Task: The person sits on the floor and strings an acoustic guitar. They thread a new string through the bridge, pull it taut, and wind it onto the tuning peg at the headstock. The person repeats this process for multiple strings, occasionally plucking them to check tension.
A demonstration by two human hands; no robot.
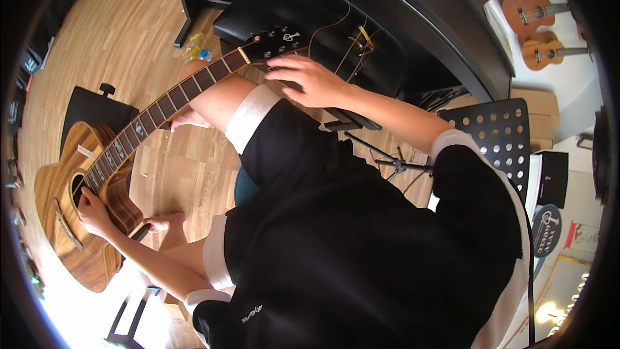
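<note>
An acoustic guitar (48, 210) with a striped wood top lies slanting across the left, its neck rising toward the upper middle. At its sound hole is my left hand (95, 213), fingers closed together at the rim; what they hold, if anything, is too small to make out. My right hand (313, 83) is beside the black headstock (274, 42), near the tuning pegs, with fingers stretched out and thumb apart. Loose thin strings (336, 24) curl out from around the headstock. A bundle of yellowish strings (365, 40) lies on a black padded bench (258, 6).
Beyond the bench runs a long black piece of furniture (445, 19). A perforated black music stand (487, 132) stands at the right. Bottles (205, 55) sit on the wooden floor (139, 13). Several small guitars or ukuleles (529, 13) hang on the right wall.
</note>
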